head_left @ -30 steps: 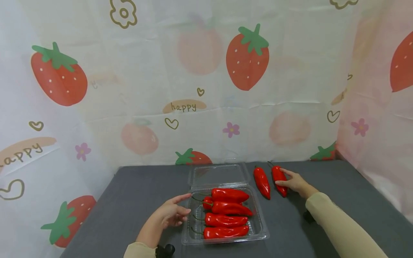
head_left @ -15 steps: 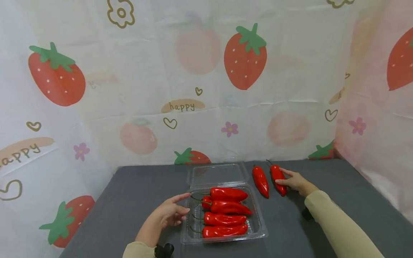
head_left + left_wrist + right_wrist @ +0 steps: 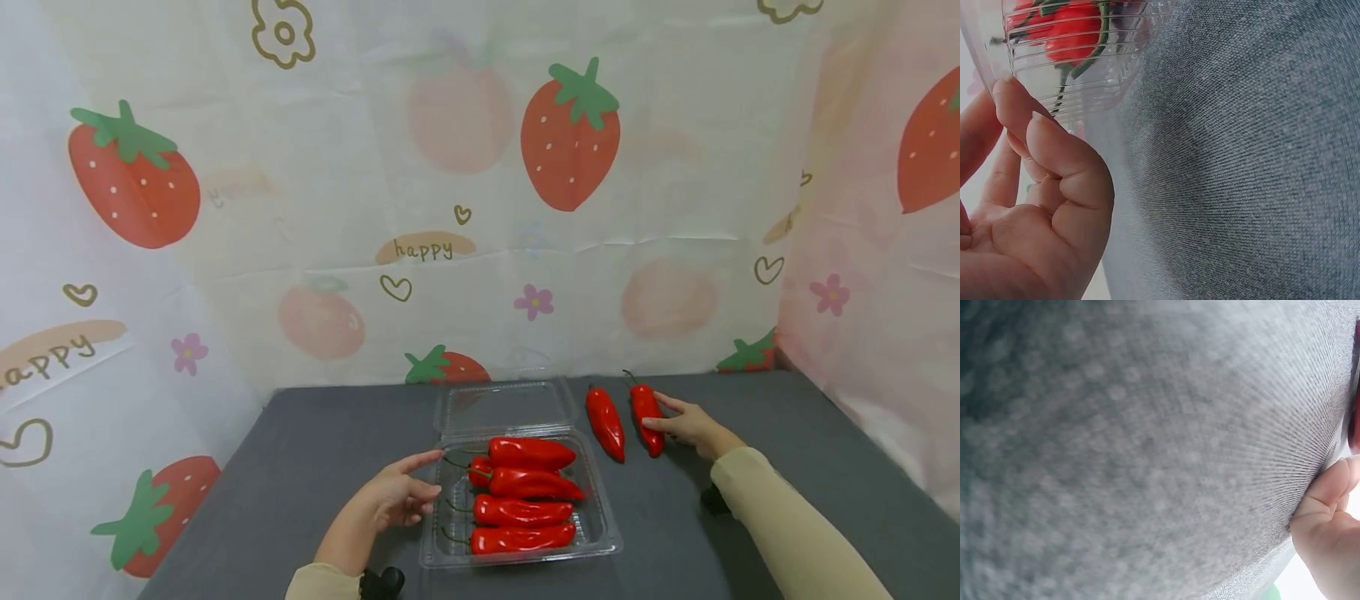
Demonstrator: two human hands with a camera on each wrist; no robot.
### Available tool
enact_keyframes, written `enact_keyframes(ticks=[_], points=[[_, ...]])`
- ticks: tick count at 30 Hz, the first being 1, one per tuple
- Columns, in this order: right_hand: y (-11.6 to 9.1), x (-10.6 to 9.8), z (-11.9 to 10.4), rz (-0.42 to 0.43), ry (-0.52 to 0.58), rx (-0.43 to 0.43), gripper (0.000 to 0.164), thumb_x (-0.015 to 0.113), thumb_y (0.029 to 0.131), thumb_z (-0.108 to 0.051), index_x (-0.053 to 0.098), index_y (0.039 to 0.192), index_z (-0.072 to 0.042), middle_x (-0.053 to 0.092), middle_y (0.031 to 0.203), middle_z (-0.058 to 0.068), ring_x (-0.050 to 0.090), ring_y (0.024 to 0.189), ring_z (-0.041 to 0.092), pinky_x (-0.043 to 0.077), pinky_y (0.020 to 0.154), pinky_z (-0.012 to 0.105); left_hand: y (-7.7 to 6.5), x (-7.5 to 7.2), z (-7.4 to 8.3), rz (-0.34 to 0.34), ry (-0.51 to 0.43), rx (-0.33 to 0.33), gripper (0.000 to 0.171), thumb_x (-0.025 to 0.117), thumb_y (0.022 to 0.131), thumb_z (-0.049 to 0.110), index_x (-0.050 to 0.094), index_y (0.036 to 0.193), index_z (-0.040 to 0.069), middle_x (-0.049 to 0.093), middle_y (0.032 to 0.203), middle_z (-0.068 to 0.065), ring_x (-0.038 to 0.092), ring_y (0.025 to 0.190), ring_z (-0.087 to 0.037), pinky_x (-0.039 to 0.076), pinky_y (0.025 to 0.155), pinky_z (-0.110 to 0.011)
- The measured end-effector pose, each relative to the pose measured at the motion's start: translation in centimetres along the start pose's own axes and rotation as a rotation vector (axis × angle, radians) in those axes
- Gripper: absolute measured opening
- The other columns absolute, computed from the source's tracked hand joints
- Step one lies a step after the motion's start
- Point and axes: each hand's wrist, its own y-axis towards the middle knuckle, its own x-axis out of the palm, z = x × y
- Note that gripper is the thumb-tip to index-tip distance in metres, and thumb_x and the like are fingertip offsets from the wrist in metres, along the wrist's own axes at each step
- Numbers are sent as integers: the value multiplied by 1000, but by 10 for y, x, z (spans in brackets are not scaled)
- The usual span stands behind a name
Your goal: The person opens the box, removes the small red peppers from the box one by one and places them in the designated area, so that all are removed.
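Right hand [image 3: 690,426] pinches a glossy, long red pepper [image 3: 646,417] on the desk [image 3: 352,433], its red twin [image 3: 604,423] just left of it; left hand [image 3: 393,497], loosely spread, touches the clear plastic clamshell box [image 3: 602,525]. Shallow fingertips on slick-looking skin: that pepper could slip!

Beyond the far edge of the gray, woven-surfaced desk [image 3: 300,467] we see a pale curtain [image 3: 337,167], with more fabric along the left and right edges. On it we make out a large red strawberry print [image 3: 570,146], "happy" lettering [image 3: 424,247], a small purple flower print [image 3: 534,302] and, by the far right corner, a partly cut-off strawberry [image 3: 750,354].
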Motion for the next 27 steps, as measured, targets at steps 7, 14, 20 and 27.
enact_keyframes(ticks=[7,14,20,27], points=[[-4,-1,3,4,27,-17,87,66,94,-29,10,154,-2,0,152,37,17,137,53,23,108,60,0,1,0,-3,4,8,63,60,93,-2,36,150,5,54,74,-4,53,54,-9,41,51,-22],[-10,-1,2,13,37,-10,85,65,95,-29,9,155,-4,1,153,36,30,131,52,29,105,58,1,1,1,4,11,-5,63,61,92,-2,36,150,5,54,72,-3,52,54,-9,40,50,-23],[-18,-2,1,41,33,-3,83,64,95,-31,13,155,-6,19,149,34,48,93,28,44,79,36,1,1,0,10,6,-3,63,60,92,-2,36,150,5,53,71,-4,52,54,-9,39,50,-22],[-29,0,-4,33,81,-16,80,63,96,-31,15,155,-4,20,150,36,37,129,50,43,96,48,1,2,-1,15,6,2,61,60,93,-2,37,149,5,53,70,-3,52,53,-9,39,50,-22]])
